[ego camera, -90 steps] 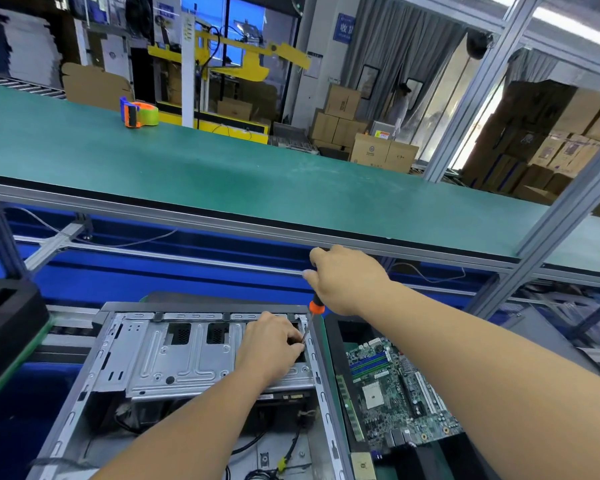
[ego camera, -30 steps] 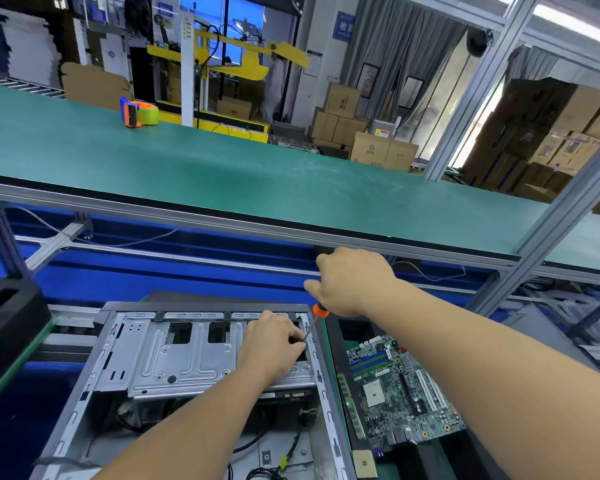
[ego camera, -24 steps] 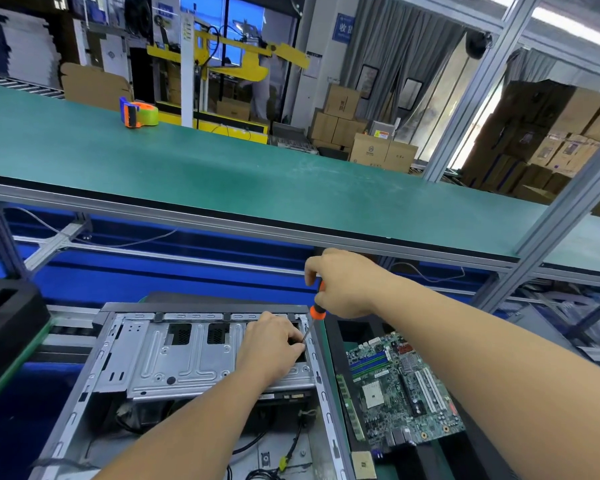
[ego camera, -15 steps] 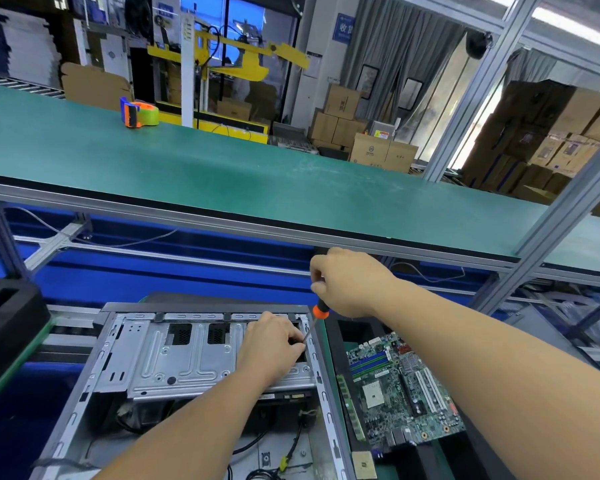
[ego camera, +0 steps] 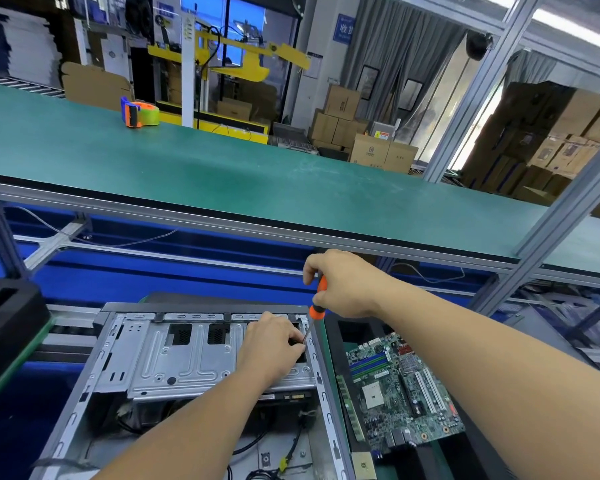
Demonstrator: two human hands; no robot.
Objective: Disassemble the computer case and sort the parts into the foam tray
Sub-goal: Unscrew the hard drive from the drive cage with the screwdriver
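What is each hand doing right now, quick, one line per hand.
Left hand: fingers curled at the screwdriver tip on the metal bracket; what it pinches cannot be told.
Right hand: closed grip on the screwdriver handle.

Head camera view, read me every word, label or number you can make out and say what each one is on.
"收" plus a cut-off character: blue wall sign.
Cardboard box logo: too blurred.
Yellow-red label on grey box: too small.
Motherboard markings: too small.
Sticker under drive cage: unreadable.

Two bare forearms, no sleeves in view, left hand point(ego camera: 272, 344) and right hand point(ego camera: 343, 282) ungloved — no rings, no watch.
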